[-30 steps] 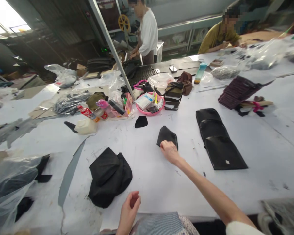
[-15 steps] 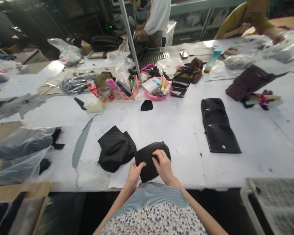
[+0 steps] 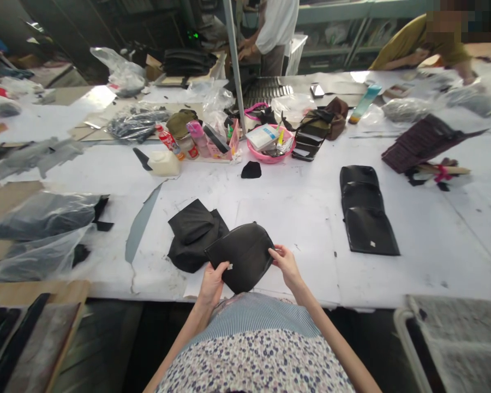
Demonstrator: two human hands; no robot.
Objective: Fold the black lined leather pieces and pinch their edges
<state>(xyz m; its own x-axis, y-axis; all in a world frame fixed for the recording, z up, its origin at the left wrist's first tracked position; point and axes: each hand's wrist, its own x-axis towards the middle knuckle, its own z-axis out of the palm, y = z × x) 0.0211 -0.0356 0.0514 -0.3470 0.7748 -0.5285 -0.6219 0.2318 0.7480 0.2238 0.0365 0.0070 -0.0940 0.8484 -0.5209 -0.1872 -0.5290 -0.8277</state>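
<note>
Between my hands is a black leather-like panel (image 3: 245, 254) with a rounded far edge and a small pale tag near its left corner. My left hand (image 3: 213, 281) pinches that corner, thumb on top beside the tag. At the right edge, my right hand (image 3: 285, 263) grips the panel between thumb and fingers. Just behind and left of it lies a crumpled black fabric piece (image 3: 192, 232), partly overlapped by the panel. Farther right, a longer black folded panel (image 3: 366, 213) with a similar pale tag rests flat on the white table (image 3: 303, 218).
A pink basket (image 3: 270, 159) of small items, bottles and a cream container (image 3: 163, 164) stand mid-table beside a metal pole (image 3: 234, 65). Plastic-wrapped black pieces (image 3: 45, 218) lie at left, a dark purple stack (image 3: 425, 142) at right. Two people are across the table.
My right hand has moved from the panel's top surface to its right edge. The panel has turned and flattened out, its left corner now over the crumpled fabric. The view has shifted slightly.
</note>
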